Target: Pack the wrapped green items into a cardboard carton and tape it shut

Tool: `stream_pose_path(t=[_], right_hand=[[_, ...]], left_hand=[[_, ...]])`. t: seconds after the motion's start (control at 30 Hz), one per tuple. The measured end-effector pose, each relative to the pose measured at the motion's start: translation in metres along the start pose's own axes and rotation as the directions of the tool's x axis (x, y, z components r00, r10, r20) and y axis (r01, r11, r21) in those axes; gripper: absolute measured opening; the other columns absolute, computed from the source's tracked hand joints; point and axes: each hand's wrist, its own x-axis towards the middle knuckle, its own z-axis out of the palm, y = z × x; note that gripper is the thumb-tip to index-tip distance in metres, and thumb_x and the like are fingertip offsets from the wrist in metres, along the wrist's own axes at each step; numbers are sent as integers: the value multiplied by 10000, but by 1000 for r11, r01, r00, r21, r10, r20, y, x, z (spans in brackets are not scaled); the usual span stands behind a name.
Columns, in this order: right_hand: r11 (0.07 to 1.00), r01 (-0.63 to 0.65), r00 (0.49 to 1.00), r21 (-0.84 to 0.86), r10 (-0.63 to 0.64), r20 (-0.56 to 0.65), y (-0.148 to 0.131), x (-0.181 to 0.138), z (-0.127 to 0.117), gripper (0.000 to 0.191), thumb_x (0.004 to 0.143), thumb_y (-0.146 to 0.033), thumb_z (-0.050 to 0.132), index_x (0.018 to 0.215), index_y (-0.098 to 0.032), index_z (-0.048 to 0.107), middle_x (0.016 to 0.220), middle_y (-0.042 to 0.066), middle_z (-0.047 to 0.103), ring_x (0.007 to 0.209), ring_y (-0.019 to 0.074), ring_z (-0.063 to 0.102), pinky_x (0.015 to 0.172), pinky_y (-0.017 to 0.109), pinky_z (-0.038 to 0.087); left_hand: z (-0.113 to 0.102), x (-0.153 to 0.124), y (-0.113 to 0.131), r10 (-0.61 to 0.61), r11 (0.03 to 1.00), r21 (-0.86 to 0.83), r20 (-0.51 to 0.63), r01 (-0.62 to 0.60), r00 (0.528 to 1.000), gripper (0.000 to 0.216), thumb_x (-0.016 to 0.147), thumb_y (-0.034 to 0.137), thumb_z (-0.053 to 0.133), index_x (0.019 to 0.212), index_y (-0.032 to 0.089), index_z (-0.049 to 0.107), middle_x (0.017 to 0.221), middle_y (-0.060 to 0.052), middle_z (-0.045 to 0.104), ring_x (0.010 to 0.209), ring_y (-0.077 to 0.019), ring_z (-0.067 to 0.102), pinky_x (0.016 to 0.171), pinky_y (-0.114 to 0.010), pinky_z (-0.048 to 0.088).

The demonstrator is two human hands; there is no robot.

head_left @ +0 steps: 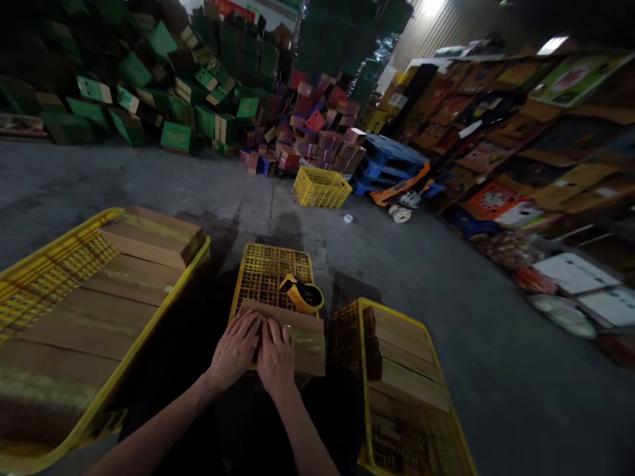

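A brown cardboard box, with shiny clear tape on the right part of its top, lies in front of me on an upturned yellow plastic crate. My left hand lies on the left part of the box top, fingers stretched forward. Close beside it, my right hand rests on the middle of the top with its fingers extended and a little bent. Both hands touch the cardboard, and their thumbs are partly hidden. Just beyond the box, a yellow and black tape dispenser sits on the crate.
On my left, a yellow crate holds several brown boxes. Another yellow crate with boxes stands at my right. Farther off are a yellow basket, an orange pallet jack, blue pallets and heaped green boxes.
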Motion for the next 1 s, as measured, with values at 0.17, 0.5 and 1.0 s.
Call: stream_pose_path(t=[0.17, 0.5, 1.0], right_hand=[[998, -48, 999, -35, 47, -7, -1, 7, 0, 490, 1029, -347, 447, 1511, -263, 484, 1352, 117, 630, 1121, 330, 563, 950, 510, 462], [992, 6, 1000, 125, -2, -29, -8, 13, 6, 425, 1049, -261, 380, 1421, -219, 583, 1332, 101, 640, 1179, 293, 551, 1020, 472, 440], [992, 52, 999, 115, -52, 2, -26, 17, 6, 409, 1031, -285, 475, 1429, -221, 540, 1332, 75, 622, 1192, 230, 553, 1058, 401, 455]], left_hand=[[10, -6, -10, -265, 946, -223, -120, 234, 957, 580, 1034, 314, 390, 1591, 181, 299, 1630, -145, 357, 1531, -294, 295, 1222, -528, 343], [18, -12, -16, -469, 803, -434, -38, 408, 882, 582, 1045, 436, 363, 1577, 201, 358, 1599, -109, 433, 1494, -253, 382, 1231, -471, 341], [24, -18, -27, -520, 710, -561, -12, 425, 854, 618, 1047, 530, 347, 1558, 189, 405, 1606, -107, 424, 1503, -250, 363, 1260, -454, 261]])
